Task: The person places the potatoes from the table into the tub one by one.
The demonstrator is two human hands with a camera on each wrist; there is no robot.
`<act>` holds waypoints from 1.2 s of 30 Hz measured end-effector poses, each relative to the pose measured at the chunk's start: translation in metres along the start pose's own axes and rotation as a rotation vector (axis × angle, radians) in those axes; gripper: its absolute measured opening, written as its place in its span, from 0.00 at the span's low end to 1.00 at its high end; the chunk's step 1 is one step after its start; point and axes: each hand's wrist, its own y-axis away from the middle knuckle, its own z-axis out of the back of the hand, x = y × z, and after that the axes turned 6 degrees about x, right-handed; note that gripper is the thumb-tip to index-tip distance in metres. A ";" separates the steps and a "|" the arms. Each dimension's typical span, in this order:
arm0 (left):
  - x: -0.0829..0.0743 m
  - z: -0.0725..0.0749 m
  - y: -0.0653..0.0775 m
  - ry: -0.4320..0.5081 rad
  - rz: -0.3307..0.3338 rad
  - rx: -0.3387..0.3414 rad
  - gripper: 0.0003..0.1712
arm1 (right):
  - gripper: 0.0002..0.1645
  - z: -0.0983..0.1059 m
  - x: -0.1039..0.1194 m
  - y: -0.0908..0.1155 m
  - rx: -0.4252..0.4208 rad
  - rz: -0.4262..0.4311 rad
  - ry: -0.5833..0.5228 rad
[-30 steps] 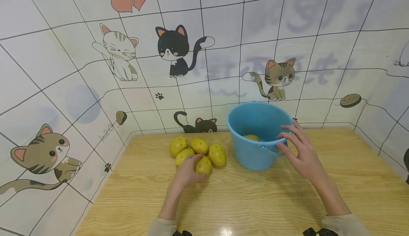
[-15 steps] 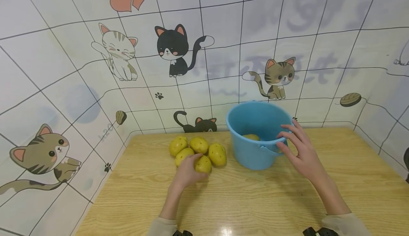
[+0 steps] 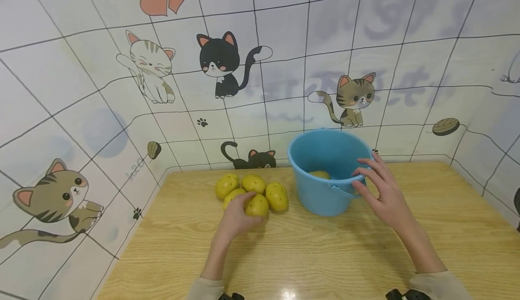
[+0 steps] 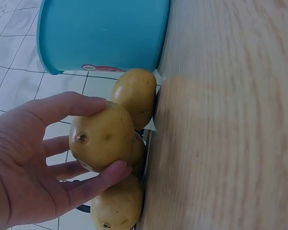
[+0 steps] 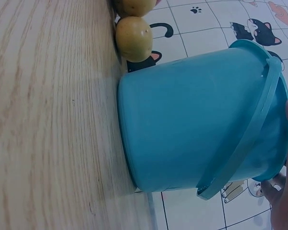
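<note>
Gripping the near potato (image 3: 257, 206) beside a blue bucket (image 3: 322, 196)

Left hand (image 3: 234, 216): thumb and fingers are curled around the near potato, parted by no more than its width. The near potato is at the front of the group on the counter (image 3: 308, 255), to the left of the blue bucket. In the left wrist view it appears raised off the surface. Its outline there is nearly round, slightly longer from one gripping digit to the other; a definite long axis cannot be told. A dark pit marks the side turned toward the palm.

Adjacent items: the right potato (image 3: 277, 197) has its long axis running roughly front to back. The rear potato (image 3: 253, 185) lies with its long axis left to right. The far-left potato (image 3: 227, 185) is set diagonally. The front-left potato (image 3: 233, 197) is partly covered by the hand; its axis cannot be read.

Blue bucket: stands upright, mouth facing up, axis vertical. An inner potato (image 3: 320, 174) lies inside, partly hidden by the wall. The bail handle (image 5: 251, 129) lies against the outside, below the rim.

Right hand (image 3: 383, 194): fingers are moderately spread and bent over the right side of the rim, holding it.
</note>
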 end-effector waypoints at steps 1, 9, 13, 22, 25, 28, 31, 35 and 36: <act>0.000 0.000 0.000 0.001 0.003 -0.001 0.43 | 0.07 0.000 0.000 0.000 0.000 0.001 0.002; -0.005 0.006 0.000 0.017 -0.013 -0.068 0.43 | 0.08 0.000 -0.001 0.001 -0.001 -0.002 0.000; -0.010 0.008 0.001 0.031 -0.045 -0.111 0.41 | 0.09 0.000 -0.002 0.001 -0.003 -0.003 -0.005; -0.026 0.007 0.001 0.049 -0.090 -0.192 0.40 | 0.08 0.000 0.000 0.000 -0.008 0.000 -0.005; -0.031 0.005 0.000 0.062 -0.112 -0.222 0.39 | 0.08 0.001 0.001 0.000 -0.006 -0.013 0.001; -0.037 0.004 -0.001 0.084 -0.137 -0.241 0.39 | 0.09 0.002 0.002 0.000 -0.006 -0.024 0.001; -0.041 0.003 -0.001 0.109 -0.146 -0.246 0.40 | 0.10 0.002 0.002 0.000 -0.006 -0.024 0.005; -0.047 0.002 -0.003 0.150 -0.148 -0.243 0.40 | 0.09 0.002 0.003 0.000 -0.009 -0.014 0.007; -0.049 0.002 -0.003 0.159 -0.153 -0.242 0.41 | 0.09 0.002 0.003 0.000 -0.010 -0.014 0.004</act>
